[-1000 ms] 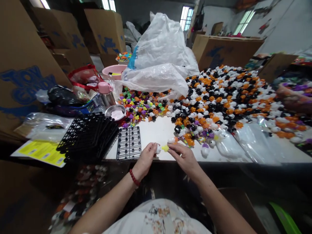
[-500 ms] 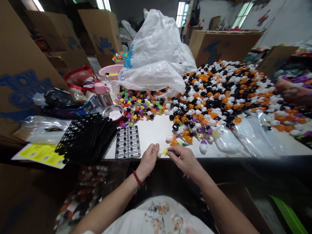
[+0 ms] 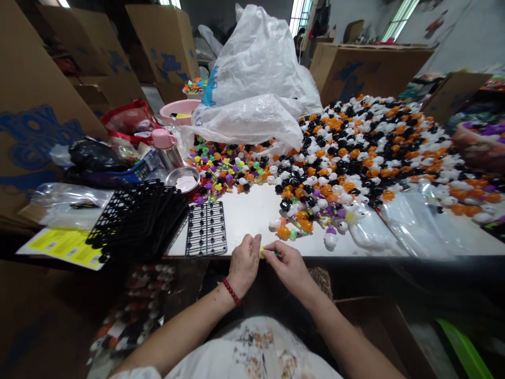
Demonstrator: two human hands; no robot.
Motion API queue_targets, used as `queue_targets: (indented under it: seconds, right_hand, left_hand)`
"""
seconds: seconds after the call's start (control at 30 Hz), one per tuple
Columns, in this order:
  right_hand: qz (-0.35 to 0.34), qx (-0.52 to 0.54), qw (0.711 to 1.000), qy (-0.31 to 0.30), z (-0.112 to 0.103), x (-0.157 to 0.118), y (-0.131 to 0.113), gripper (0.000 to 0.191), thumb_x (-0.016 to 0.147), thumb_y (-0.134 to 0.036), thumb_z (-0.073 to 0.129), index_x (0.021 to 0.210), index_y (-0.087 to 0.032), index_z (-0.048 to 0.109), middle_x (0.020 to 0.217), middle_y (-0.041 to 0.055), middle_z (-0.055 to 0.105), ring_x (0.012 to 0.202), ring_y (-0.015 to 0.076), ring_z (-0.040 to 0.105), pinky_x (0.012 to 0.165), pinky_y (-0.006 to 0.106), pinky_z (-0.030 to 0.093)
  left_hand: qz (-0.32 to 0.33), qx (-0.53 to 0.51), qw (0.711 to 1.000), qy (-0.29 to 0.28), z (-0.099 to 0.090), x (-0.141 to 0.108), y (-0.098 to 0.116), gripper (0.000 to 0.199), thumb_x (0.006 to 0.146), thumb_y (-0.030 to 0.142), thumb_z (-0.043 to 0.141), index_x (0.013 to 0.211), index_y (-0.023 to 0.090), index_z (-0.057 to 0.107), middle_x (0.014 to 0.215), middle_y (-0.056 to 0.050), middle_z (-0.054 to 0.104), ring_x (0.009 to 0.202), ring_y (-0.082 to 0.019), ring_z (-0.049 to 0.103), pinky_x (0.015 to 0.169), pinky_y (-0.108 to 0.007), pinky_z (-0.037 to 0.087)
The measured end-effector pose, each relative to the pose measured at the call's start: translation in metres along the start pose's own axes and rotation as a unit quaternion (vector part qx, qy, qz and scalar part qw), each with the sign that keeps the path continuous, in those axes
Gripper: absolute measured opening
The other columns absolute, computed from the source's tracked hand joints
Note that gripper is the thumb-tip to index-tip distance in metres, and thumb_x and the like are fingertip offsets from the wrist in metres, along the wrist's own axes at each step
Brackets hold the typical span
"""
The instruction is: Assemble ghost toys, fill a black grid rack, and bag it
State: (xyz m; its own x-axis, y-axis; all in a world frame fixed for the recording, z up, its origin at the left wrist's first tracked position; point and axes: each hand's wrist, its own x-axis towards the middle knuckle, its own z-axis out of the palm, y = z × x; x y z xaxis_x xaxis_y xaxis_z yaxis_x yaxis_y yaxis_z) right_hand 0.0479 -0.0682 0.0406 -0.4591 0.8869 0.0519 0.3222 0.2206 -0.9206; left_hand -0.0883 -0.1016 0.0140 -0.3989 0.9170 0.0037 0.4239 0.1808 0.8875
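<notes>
My left hand [image 3: 245, 263], with a red bead bracelet at the wrist, is closed at the table's front edge; its fingers hide the small white plastic piece that showed there a moment before. Pinched in my right hand [image 3: 288, 266] is a small stick-like toy with a yellow end [image 3: 262, 252], which meets the left fingertips. A little of its coloured shaft shows past the right fingers. Just beyond my hands lie an orange pumpkin-like piece [image 3: 283, 233] and a white and purple piece [image 3: 330, 239]. To the left is a black plastic grid tray [image 3: 205, 230].
A big heap of orange, black and white toy pieces [image 3: 371, 142] covers the right of the table. Stacked black grids [image 3: 138, 221], a metal bowl [image 3: 183, 180] and a pink-topped flask [image 3: 166, 149] stand left. Behind is a large white sack [image 3: 256, 63]; clear bags [image 3: 414, 221] lie right.
My hands have come closer together, and the yellow end now meets the left fingers. The white piece has gone out of sight inside my left hand. The camera view has shifted slightly.
</notes>
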Motion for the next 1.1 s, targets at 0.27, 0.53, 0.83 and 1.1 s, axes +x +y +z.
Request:
queue_targets:
  seconds: [0.27, 0.53, 0.83, 1.1]
  right_hand:
    - [0.014, 0.031, 0.999, 0.03, -0.019, 0.028, 0.027, 0.031, 0.088, -0.047, 0.054, 0.087, -0.018, 0.065, 0.075, 0.0022, 0.064, 0.072, 0.0173, 0.058, 0.067, 0.028, 0.046]
    - [-0.12, -0.244, 0.909, 0.317, -0.115, 0.103, 0.051, 0.046, 0.088, -0.051, 0.049, 0.11, -0.014, 0.064, 0.116, 0.0173, 0.061, 0.116, 0.0316, 0.05, 0.104, 0.054, 0.035]
    - [-0.175, -0.184, 0.964, 0.081, 0.003, 0.047, 0.043, 0.026, 0.094, -0.024, 0.044, 0.111, -0.016, 0.063, 0.125, 0.0151, 0.055, 0.117, 0.0232, 0.055, 0.101, 0.04, 0.048]
    - [-0.227, -0.251, 0.938, 0.075, 0.012, 0.045, 0.059, 0.042, 0.09, -0.013, 0.041, 0.129, -0.016, 0.055, 0.13, 0.0151, 0.057, 0.122, 0.0255, 0.054, 0.101, 0.042, 0.049]
  left_hand:
    - [-0.054, -0.08, 0.995, -0.013, 0.014, 0.03, -0.013, 0.049, 0.097, 0.054, 0.022, 0.082, 0.02, 0.054, 0.065, 0.001, 0.053, 0.06, -0.015, 0.049, 0.059, -0.027, 0.038]
    - [0.022, 0.167, 0.984, 0.054, -0.008, 0.157, -0.005, 0.023, 0.092, 0.025, 0.046, 0.11, 0.018, 0.057, 0.111, -0.01, 0.057, 0.104, -0.02, 0.054, 0.091, -0.029, 0.04]
    - [-0.004, 0.279, 0.956, 0.091, 0.018, 0.223, -0.007, 0.049, 0.087, 0.041, 0.057, 0.128, 0.016, 0.05, 0.126, -0.02, 0.044, 0.12, -0.036, 0.041, 0.097, -0.045, 0.036]
    - [0.02, 0.276, 0.961, -0.021, -0.001, 0.205, 0.005, 0.026, 0.083, 0.02, 0.054, 0.105, 0.01, 0.061, 0.113, -0.018, 0.059, 0.108, -0.027, 0.054, 0.092, -0.035, 0.04]
